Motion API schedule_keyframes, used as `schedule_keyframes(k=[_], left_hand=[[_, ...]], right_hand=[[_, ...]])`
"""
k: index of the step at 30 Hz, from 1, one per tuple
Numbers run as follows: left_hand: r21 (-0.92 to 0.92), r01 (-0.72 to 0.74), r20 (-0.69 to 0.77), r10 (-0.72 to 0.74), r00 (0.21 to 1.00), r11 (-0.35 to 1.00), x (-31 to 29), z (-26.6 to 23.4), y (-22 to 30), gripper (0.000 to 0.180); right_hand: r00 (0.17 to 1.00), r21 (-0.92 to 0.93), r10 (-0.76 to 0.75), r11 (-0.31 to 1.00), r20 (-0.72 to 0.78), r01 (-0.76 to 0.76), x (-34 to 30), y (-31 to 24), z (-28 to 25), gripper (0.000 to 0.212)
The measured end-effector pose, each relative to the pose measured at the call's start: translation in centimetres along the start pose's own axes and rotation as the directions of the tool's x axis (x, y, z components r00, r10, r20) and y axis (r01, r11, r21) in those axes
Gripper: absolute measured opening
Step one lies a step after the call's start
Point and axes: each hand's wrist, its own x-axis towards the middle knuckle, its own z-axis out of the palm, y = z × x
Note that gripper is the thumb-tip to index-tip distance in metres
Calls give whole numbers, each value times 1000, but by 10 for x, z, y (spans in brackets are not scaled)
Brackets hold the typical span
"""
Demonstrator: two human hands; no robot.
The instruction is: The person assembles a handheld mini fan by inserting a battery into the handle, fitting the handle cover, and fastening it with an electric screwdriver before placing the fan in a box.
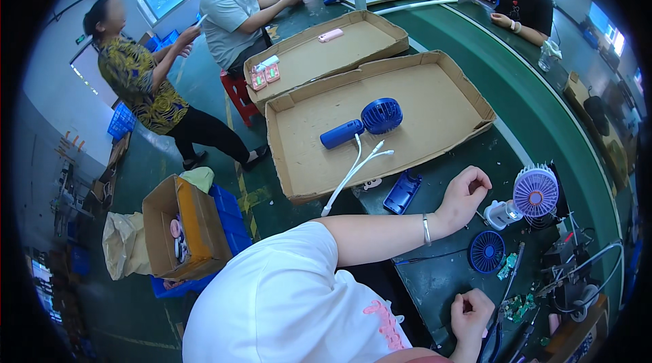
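Note:
My left hand (464,201), a silver bangle at its wrist, is loosely closed above the bench with nothing showing in it. Close by stand a small white device with a lit part (502,214) and a purple fan (536,192). A blue fan casing (403,192) lies to the left of this hand. Lower right, my right hand (472,315) is curled into a loose fist, also with nothing visible inside. Dark-handled pliers (492,342) lie beside it. A round blue fan grille (487,251) and green circuit boards (519,307) lie beyond the right hand.
A cardboard tray (292,171) holds a blue handheld fan (382,116); a white multi-ended cable (353,173) crosses its near edge. Another tray (367,27) lies behind. Soldering equipment (567,261) stands right. A carton (198,227) sits lower left. Several people are around the benches.

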Motion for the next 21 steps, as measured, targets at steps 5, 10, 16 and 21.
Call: schedule_keyframes(k=[5, 10, 16, 21], left_hand=[[0, 6, 3, -6, 1000, 1000, 0, 1, 0, 9], [9, 18, 6, -18, 1000, 1000, 0, 1, 0, 8], [53, 17, 2, -17, 1000, 998, -1, 1, 3, 8], [42, 10, -12, -9, 1000, 999, -1, 2, 4, 7]], right_hand=[[1000, 4, -6, 1000, 7, 6, -2, 2, 1, 18], [997, 2, -45, 999, 67, 45, 0, -1, -3, 18], [997, -4, -33, 999, 65, 33, -1, -2, -3, 19], [998, -9, -31, 999, 53, 31, -3, 2, -2, 18]])
